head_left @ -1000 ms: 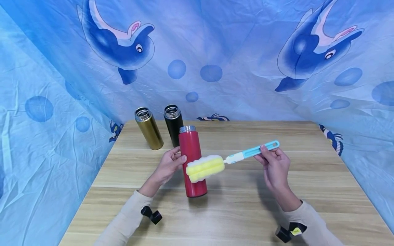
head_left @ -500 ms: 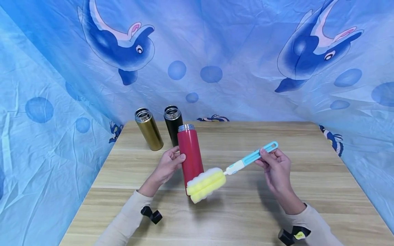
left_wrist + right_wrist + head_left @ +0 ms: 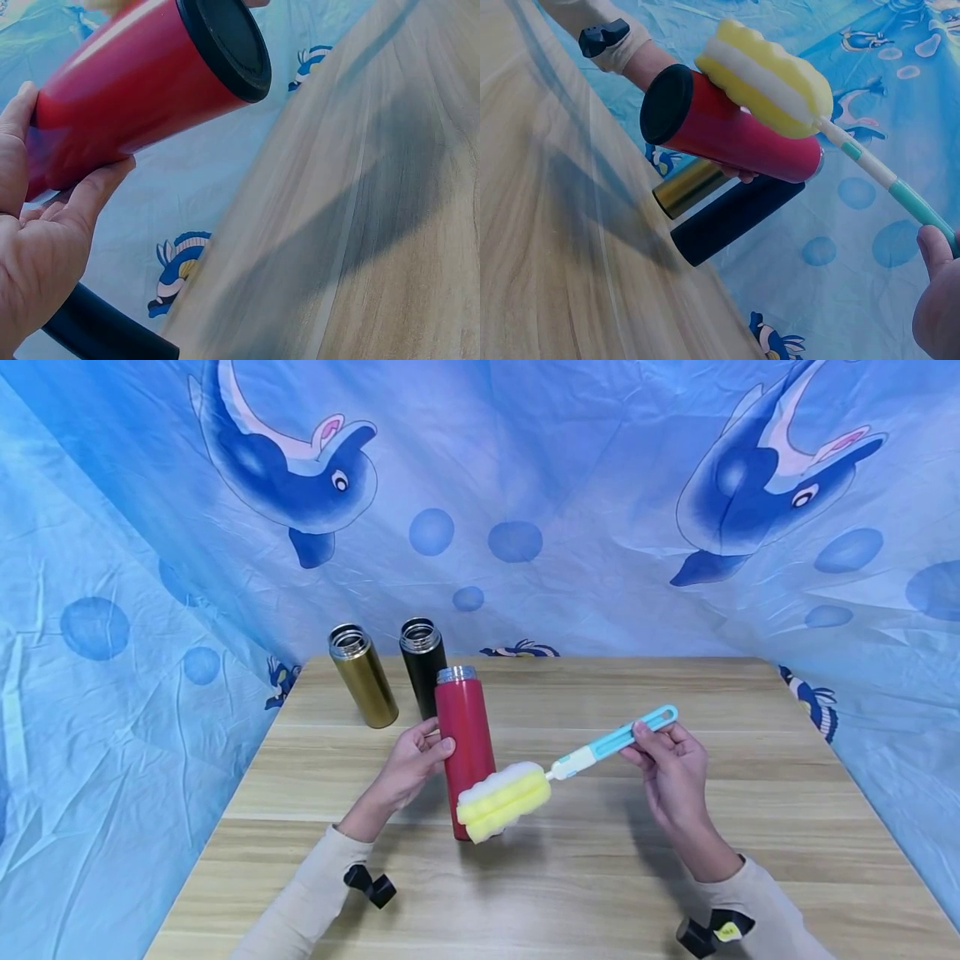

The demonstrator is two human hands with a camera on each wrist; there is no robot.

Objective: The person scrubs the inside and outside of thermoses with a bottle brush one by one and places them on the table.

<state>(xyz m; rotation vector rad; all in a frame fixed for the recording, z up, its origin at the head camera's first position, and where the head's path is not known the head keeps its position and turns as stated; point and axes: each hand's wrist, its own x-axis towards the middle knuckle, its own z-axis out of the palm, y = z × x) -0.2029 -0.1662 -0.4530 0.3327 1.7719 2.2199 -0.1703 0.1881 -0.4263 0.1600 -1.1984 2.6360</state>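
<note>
My left hand (image 3: 406, 766) grips a red thermos bottle (image 3: 462, 727) round its middle, holding it raised over the table and slightly tilted. Its steel mouth points up and has no lid on it; the black base (image 3: 236, 49) shows in the left wrist view. My right hand (image 3: 674, 774) pinches the blue handle of a bottle brush (image 3: 633, 737). The brush's yellow and white sponge head (image 3: 769, 79) lies across the lower front of the red bottle, and I cannot tell whether it touches the bottle's side.
Behind the red bottle a gold thermos bottle (image 3: 364, 681) and a black thermos bottle (image 3: 422, 660) stand upright, both without lids. They are on a wood-grain table (image 3: 600, 877). A blue dolphin-print curtain (image 3: 570, 602) hangs behind and at both sides.
The sponge head swung down along the red bottle, then rose slightly. The red bottle shifted a little and came back. Both hands kept their hold.
</note>
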